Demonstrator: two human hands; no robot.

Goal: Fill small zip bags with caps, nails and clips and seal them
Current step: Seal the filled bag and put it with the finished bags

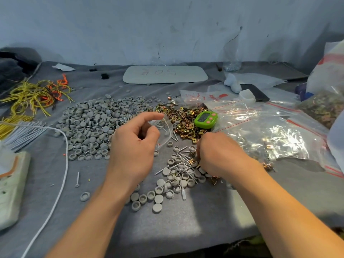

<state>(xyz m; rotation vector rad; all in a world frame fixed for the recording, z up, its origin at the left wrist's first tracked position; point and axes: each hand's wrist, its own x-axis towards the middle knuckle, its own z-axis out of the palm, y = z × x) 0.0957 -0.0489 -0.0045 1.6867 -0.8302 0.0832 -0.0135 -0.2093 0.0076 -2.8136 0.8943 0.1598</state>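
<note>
My left hand (135, 140) holds a small clear zip bag (165, 131) by its mouth between thumb and fingers, a nail or two showing inside. My right hand (216, 153) is curled knuckles-up over a mixed heap of grey caps, nails and clips (178, 170); what its fingers hold is hidden. A large pile of grey caps (93, 123) lies to the left. Brass clips (186, 120) are heaped behind the hands. More caps (154, 198) lie scattered near the front.
A green timer (205, 119) sits on the clips. Clear zip bags (270, 135) cover the right side. Yellow and orange ties (37, 94) lie at the far left, a white cable (63, 164) runs down the left, and a white tray (164, 74) stands behind.
</note>
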